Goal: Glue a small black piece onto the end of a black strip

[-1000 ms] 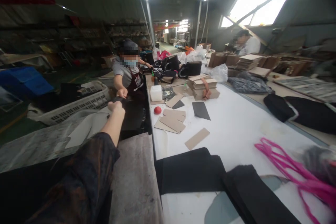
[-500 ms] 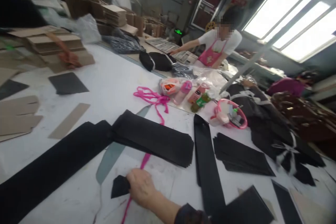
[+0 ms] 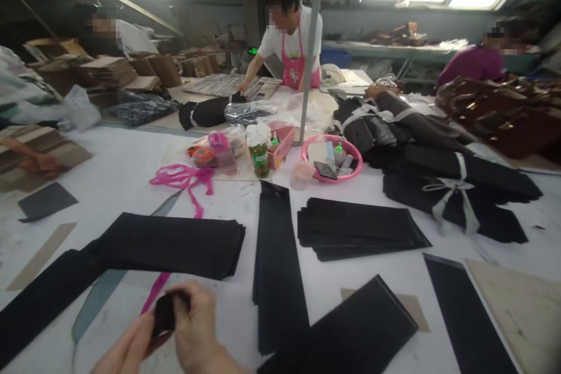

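Two hands meet low over the white surface (image 3: pixel 123 169), both on one small black piece (image 3: pixel 165 312). The right hand (image 3: pixel 197 327) is clenched on it, thumb on the near face and fingers curled behind; the left hand (image 3: pixel 127 345) has its fingertips against the lower left edge; blur hides whether they pinch or only touch. The piece sits between the two hands, seemingly just clear of the surface.

Handling, judged:
- light; one hand carries it easily
- soft and limp, probably fabric or thin leatherette, and it looks bunched inside the grip
- matte, so unlikely to slip; not fragile, but likely to crease
- best taken at an edge or corner between thumb and forefinger; a full-palm hold would crumple it

Around the grip:
- pink cord (image 3: pixel 154 293) runs out from directly under it and away; close enough to snag
- grey-blue template (image 3: pixel 94 304) lies flat just to its left
- stack of black panels (image 3: pixel 175 242) lies just beyond it, overlapping the template
- long black strip (image 3: pixel 277 269) lies to its right; black panel (image 3: pixel 346 333) farther right, at about the same nearness
- second stack of black sheets (image 3: pixel 357 228) lies beyond and to the right
- well beyond: bottle (image 3: pixel 260 155); pink basin (image 3: pixel 332 158) holding small items
- person in a pink apron (image 3: pixel 291 41) works at the far side, hands well apart from the grip
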Tool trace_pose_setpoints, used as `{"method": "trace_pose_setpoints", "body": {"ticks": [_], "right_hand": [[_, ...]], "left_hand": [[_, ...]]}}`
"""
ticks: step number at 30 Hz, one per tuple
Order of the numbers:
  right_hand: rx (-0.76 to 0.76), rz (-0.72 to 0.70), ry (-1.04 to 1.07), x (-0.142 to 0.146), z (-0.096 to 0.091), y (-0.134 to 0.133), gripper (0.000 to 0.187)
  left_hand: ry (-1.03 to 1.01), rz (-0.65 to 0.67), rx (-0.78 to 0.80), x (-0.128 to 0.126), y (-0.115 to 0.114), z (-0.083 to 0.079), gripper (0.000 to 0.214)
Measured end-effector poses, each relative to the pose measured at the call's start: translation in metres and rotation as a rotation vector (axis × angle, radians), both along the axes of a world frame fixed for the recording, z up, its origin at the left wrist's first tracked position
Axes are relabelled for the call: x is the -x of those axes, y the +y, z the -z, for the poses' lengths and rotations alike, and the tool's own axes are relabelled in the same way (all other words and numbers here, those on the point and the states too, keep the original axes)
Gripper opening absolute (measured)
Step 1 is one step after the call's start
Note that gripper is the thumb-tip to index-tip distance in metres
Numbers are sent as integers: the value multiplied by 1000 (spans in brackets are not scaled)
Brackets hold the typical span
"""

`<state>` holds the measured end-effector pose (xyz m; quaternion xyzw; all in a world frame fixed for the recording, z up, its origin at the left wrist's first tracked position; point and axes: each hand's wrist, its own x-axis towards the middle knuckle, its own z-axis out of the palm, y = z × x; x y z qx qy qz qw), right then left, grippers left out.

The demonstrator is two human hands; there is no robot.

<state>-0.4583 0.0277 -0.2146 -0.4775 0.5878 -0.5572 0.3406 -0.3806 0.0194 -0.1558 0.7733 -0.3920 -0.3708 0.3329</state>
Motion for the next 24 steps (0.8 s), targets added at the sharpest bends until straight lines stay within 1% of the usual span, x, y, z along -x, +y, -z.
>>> {"method": "trace_pose_setpoints", "body": {"ticks": [1,2,3,4,6,7,9,11,12,14,16,17,19,20,21,22,23,24], "right_hand": [[13,84,6,32,-7,14,31],[24,135,63,64,-12,28,28],[43,175,162,96,-14,43,26],[43,202,282,126,-15,58,27],[35,244,497,180,-14,88,33],[35,261,572,203,-13,103,36],[46,239,658,242,-12,130,43],[59,159,690,272,-12,154,50],[69,124,692,285,-11,163,53],[99,106,649,307,-8,178,51],[101,101,521,330,-2,188,38],[63,80,430,341,1,192,33],[-102,38,237,367,9,203,32],[-212,40,155,379,13,210,36],[-299,83,87,391,18,218,42],[-374,142,22,402,22,226,47],[-464,179,-18,411,26,235,53],[-540,229,3,417,29,245,58]], "left_hand": [[131,52,-65,32,13,4,33],[264,59,-101,65,27,8,34],[367,63,-110,98,42,12,36],[466,112,-125,130,55,15,36],[577,226,-163,187,81,17,33],[606,273,-184,210,91,17,31],[646,299,-215,245,110,13,29],[657,273,-219,269,126,6,29],[655,286,-226,278,133,1,31],[642,380,-256,296,146,-10,34],[661,551,-288,311,152,-20,37],[680,661,-316,319,152,-23,38],[672,914,-401,331,140,-24,39],[631,1033,-435,335,128,-21,40],[571,1115,-448,339,112,-17,40],[492,1153,-413,342,91,-11,40],[415,1111,-327,345,67,-3,39],[355,993,-214,347,41,4,41]]}}
